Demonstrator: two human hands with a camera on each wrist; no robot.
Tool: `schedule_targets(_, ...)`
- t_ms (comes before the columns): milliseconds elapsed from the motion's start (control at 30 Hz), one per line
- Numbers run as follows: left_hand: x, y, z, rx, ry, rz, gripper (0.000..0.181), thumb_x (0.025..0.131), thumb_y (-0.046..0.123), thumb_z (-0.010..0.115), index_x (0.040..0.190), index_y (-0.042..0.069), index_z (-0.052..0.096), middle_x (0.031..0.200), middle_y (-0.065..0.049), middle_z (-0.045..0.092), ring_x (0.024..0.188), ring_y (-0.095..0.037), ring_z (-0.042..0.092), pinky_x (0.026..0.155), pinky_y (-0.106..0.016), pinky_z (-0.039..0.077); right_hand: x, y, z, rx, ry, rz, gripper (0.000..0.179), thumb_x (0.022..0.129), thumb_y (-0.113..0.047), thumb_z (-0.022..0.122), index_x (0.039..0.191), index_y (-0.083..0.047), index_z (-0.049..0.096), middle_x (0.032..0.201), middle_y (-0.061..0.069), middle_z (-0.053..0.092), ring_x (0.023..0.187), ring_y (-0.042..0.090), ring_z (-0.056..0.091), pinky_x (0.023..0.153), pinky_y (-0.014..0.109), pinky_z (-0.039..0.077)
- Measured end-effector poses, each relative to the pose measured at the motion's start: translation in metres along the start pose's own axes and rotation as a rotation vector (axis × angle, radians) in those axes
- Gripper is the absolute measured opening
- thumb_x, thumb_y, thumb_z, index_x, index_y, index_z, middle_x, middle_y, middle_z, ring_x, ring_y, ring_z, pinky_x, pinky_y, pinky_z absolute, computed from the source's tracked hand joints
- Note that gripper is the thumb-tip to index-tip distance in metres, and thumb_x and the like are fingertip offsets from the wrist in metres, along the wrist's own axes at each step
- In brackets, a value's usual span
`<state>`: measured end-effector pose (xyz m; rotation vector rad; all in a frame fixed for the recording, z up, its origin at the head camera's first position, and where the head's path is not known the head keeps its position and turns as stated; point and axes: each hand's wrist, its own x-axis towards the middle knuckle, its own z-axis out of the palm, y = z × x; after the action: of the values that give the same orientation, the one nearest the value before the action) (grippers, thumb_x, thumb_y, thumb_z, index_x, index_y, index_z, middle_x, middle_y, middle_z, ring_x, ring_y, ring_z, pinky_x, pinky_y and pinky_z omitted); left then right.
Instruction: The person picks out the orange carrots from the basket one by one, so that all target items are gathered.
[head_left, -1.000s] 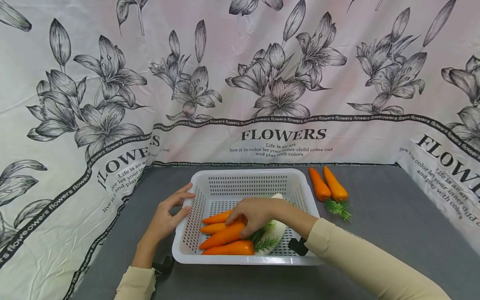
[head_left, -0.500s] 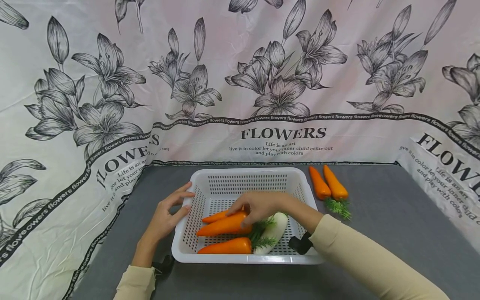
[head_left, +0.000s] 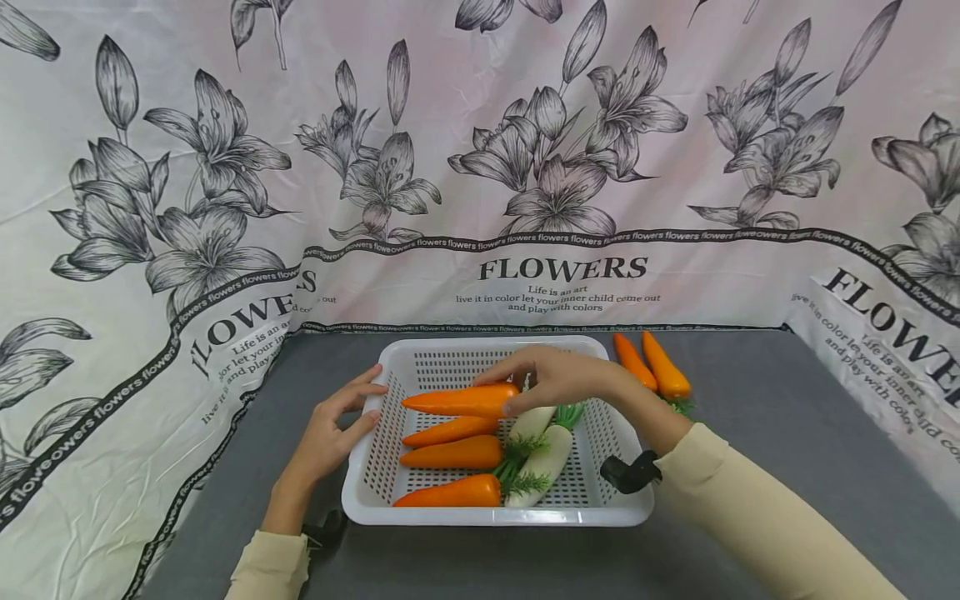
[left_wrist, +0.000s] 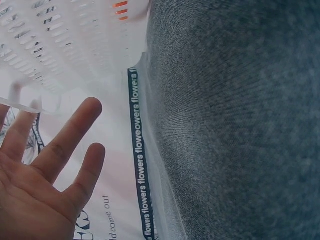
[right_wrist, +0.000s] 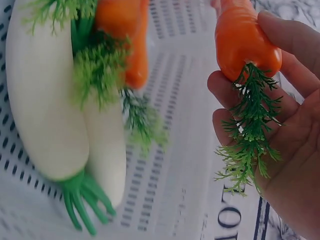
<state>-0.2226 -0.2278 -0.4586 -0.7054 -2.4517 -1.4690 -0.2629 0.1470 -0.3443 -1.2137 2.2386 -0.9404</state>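
Note:
My right hand (head_left: 558,379) pinches an orange carrot (head_left: 453,401) by its thick end, above the white basket (head_left: 420,517). In the right wrist view the green tuft (right_wrist: 252,125) of that carrot hangs down across the palm. Several other carrots (head_left: 453,492) lie below it, pointing left. Beside them rest two white radishes (head_left: 551,458), with green tops visible in the right wrist view. My left hand (head_left: 333,429) touches the left rim of the basket with extended fingers. Two of its fingers stand straight and free in the left wrist view.
Two more carrots (head_left: 663,367) lie on the grey tabletop (head_left: 780,433) right of the basket, their greens partly behind my right forearm. A white curtain (head_left: 555,292) with printed flowers rises behind the table and along both sides.
My right hand has lifted a carrot from among the others and moved it toward the back of the basket. The left hand has stayed at the rim.

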Motion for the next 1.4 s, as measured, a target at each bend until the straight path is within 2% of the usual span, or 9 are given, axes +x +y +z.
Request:
schedule_targets(133, 0.0, 0.0, 0.0, 0.007, 0.006, 0.009, 0.032, 0.097, 0.008, 0.063, 0.129, 0.009, 0.067, 0.161, -0.011, 0.044, 0.104, -0.028, 0.069, 0.068, -0.031, 0.062, -0.017, 0.002, -0.01, -0.03, 0.057, 0.051, 0.053, 0.095, -0.027, 0.072, 0.145, -0.017, 0.058, 0.132, 0.0, 0.068, 0.098, 0.016, 0.063, 0.089, 0.04, 0.056)
schedule_targets(333, 0.0, 0.002, 0.0, 0.043, 0.017, 0.01, 0.032, 0.097, 0.01, 0.064, 0.129, 0.012, 0.068, 0.16, -0.008, 0.046, 0.108, -0.011, 0.066, 0.077, -0.029, 0.061, -0.049, 0.01, -0.024, -0.039, 0.152, 0.112, 0.051, 0.097, -0.029, 0.069, 0.146, -0.019, 0.057, 0.135, 0.003, 0.066, 0.1, 0.016, 0.065, 0.089, 0.038, 0.056)
schedule_targets(467, 0.0, 0.003, 0.0, 0.071, 0.024, 0.009, 0.032, 0.097, 0.011, 0.065, 0.128, 0.013, 0.068, 0.159, -0.007, 0.047, 0.114, -0.004, 0.062, 0.086, -0.029, 0.059, -0.072, 0.018, -0.032, 0.009, 0.23, 0.184, 0.053, 0.097, -0.029, 0.07, 0.147, -0.018, 0.056, 0.132, 0.009, 0.066, 0.097, 0.023, 0.064, 0.081, 0.036, 0.055)
schedule_targets(567, 0.0, 0.004, 0.001, 0.078, 0.025, 0.005, 0.032, 0.097, 0.011, 0.065, 0.128, 0.013, 0.068, 0.159, -0.006, 0.047, 0.114, -0.002, 0.061, 0.085, -0.029, 0.059, -0.089, 0.025, -0.036, 0.021, 0.308, 0.25, 0.054, 0.096, -0.031, 0.071, 0.147, -0.02, 0.056, 0.132, 0.01, 0.064, 0.093, 0.028, 0.061, 0.075, 0.036, 0.052)
schedule_targets(800, 0.0, 0.004, 0.001, 0.052, 0.014, 0.004, 0.032, 0.097, 0.01, 0.064, 0.129, 0.011, 0.067, 0.16, -0.009, 0.045, 0.11, -0.002, 0.062, 0.076, -0.028, 0.061, -0.128, 0.046, -0.04, -0.022, 0.512, 0.372, 0.055, 0.098, -0.039, 0.067, 0.149, -0.021, 0.054, 0.133, 0.011, 0.064, 0.096, 0.03, 0.06, 0.077, 0.037, 0.052)
schedule_targets(900, 0.001, 0.004, 0.001, 0.069, 0.017, 0.014, 0.032, 0.097, 0.009, 0.064, 0.129, 0.011, 0.068, 0.159, -0.008, 0.046, 0.114, 0.002, 0.06, 0.08, -0.027, 0.06, -0.143, 0.056, -0.039, -0.029, 0.588, 0.433, 0.059, 0.098, -0.043, 0.065, 0.151, -0.02, 0.051, 0.128, 0.012, 0.065, 0.098, 0.031, 0.061, 0.071, 0.034, 0.052)
schedule_targets(1100, 0.001, 0.004, 0.0, 0.086, 0.021, 0.02, 0.032, 0.097, 0.008, 0.064, 0.128, 0.012, 0.068, 0.159, -0.007, 0.047, 0.12, 0.002, 0.056, 0.086, -0.027, 0.058, -0.17, 0.08, -0.032, -0.037, 0.732, 0.475, 0.06, 0.099, -0.037, 0.066, 0.152, -0.014, 0.05, 0.123, 0.018, 0.067, 0.091, 0.017, 0.062, 0.065, 0.027, 0.049)
schedule_targets(1300, 0.001, 0.006, 0.0, 0.095, 0.021, 0.015, 0.032, 0.097, 0.009, 0.064, 0.128, 0.012, 0.068, 0.159, -0.006, 0.047, 0.123, 0.007, 0.053, 0.089, -0.025, 0.056, -0.192, 0.111, -0.02, -0.07, 0.841, 0.534, 0.06, 0.101, -0.035, 0.064, 0.152, -0.007, 0.048, 0.133, 0.027, 0.062, 0.085, -0.007, 0.058, 0.068, 0.023, 0.051)
schedule_targets(1400, 0.001, 0.006, 0.001, 0.101, 0.021, 0.016, 0.031, 0.097, 0.01, 0.064, 0.128, 0.013, 0.068, 0.158, -0.006, 0.048, 0.124, 0.008, 0.052, 0.091, -0.025, 0.055, -0.201, 0.124, -0.014, -0.097, 0.876, 0.586, 0.062, 0.101, -0.039, 0.062, 0.151, -0.005, 0.047, 0.139, 0.03, 0.058, 0.083, -0.011, 0.054, 0.067, 0.021, 0.051)
